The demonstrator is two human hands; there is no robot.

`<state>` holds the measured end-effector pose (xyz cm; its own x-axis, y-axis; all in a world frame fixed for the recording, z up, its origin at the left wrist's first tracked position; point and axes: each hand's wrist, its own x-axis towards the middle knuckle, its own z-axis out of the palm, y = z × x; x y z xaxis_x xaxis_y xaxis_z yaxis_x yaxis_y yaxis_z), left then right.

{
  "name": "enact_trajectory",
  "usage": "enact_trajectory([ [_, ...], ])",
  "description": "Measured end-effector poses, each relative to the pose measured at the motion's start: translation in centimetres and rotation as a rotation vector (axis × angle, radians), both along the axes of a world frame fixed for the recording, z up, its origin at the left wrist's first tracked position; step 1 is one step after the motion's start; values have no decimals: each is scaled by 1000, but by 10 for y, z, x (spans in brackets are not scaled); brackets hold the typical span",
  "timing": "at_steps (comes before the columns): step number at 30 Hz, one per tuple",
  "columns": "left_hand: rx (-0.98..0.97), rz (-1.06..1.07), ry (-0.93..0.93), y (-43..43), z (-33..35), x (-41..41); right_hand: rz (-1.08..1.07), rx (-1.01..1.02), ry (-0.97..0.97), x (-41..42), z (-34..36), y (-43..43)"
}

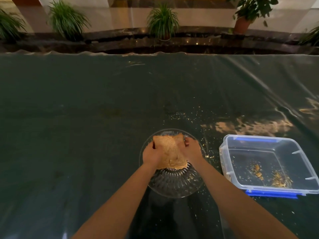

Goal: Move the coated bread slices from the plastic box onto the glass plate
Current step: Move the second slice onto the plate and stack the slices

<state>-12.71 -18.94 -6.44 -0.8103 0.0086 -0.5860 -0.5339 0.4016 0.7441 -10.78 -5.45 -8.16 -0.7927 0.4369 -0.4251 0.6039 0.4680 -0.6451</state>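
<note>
A coated bread slice [170,150], golden-brown and crumbed, is over the middle of the clear ribbed glass plate [174,187]. My left hand [151,155] grips its left edge and my right hand [191,149] grips its right edge. Whether the slice rests on the plate or hangs just above it is unclear. The clear plastic box [269,164] with blue clips stands to the right of the plate, holding only loose crumbs on its floor.
A dark table under a shiny plastic sheet [103,109] stretches ahead and to the left. Crumbs [183,116] are scattered beyond the plate. Potted plants [163,19] stand on a dark ledge behind the far table edge.
</note>
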Motion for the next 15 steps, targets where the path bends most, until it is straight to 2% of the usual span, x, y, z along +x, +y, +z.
enact_trajectory([
  [5, 50, 73, -35, 4, -2, 2, -67, -124, 53, 8, -3, -10],
  [9, 35, 134, 20, 3, 0, 0, -117, -170, 129, 9, -3, -17],
  [15, -38, 96, 109, 3, 4, -2, -62, -95, 99, 4, 1, -22],
])
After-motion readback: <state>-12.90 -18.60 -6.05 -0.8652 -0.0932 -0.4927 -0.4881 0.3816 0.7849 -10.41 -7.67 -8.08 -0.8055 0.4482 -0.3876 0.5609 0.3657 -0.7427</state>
